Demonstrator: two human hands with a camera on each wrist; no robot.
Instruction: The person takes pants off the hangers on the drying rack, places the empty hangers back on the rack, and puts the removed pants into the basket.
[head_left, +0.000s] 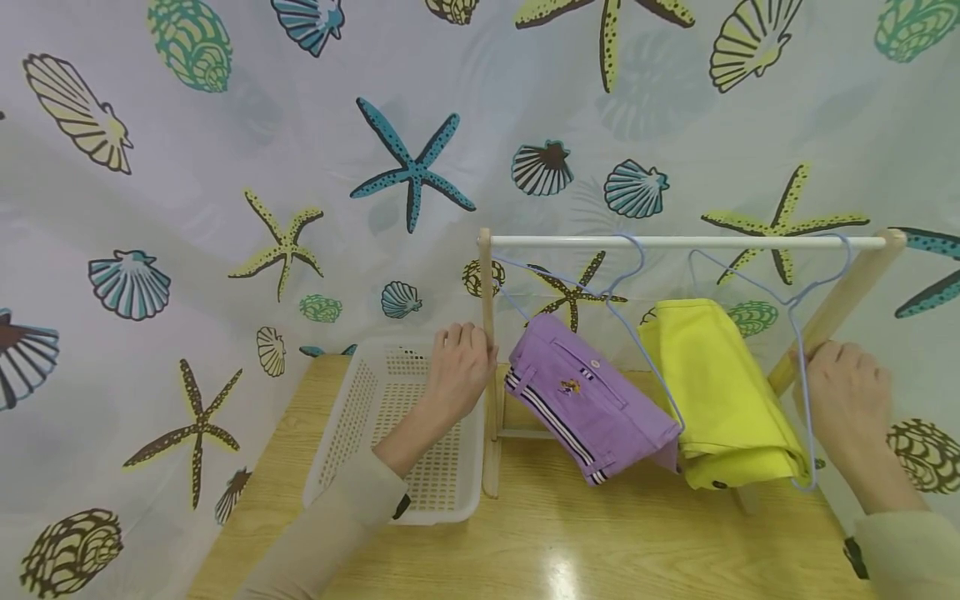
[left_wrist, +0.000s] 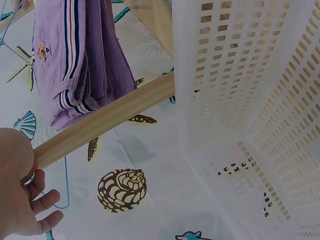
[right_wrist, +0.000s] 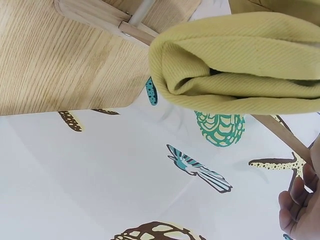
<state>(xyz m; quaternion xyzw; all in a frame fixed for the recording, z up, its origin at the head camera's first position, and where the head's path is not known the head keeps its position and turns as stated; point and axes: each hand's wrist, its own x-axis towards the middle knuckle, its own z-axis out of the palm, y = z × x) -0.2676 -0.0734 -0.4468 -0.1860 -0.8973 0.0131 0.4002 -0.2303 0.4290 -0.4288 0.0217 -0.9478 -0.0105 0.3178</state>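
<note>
A small clothes rack has a white rail (head_left: 547,242) between wooden posts. My left hand (head_left: 461,367) grips its left post (head_left: 487,292); in the left wrist view, curled fingers (left_wrist: 45,202) show beside that post (left_wrist: 107,117). My right hand (head_left: 851,404) holds the right post (head_left: 847,304), its fingers bent beside the wood in the right wrist view. From the rail hang two blue wire hangers. Folded purple trousers (head_left: 592,392) with a striped waistband hang on the left hanger (head_left: 637,333). Folded yellow trousers (head_left: 712,392) hang on the right hanger (head_left: 801,350).
Left of the rack, a white perforated plastic basket (head_left: 318,467) stands on the wooden table (head_left: 600,542), partly behind my left forearm. A curtain (head_left: 420,83) printed with shells and starfish surrounds the table at the back and sides.
</note>
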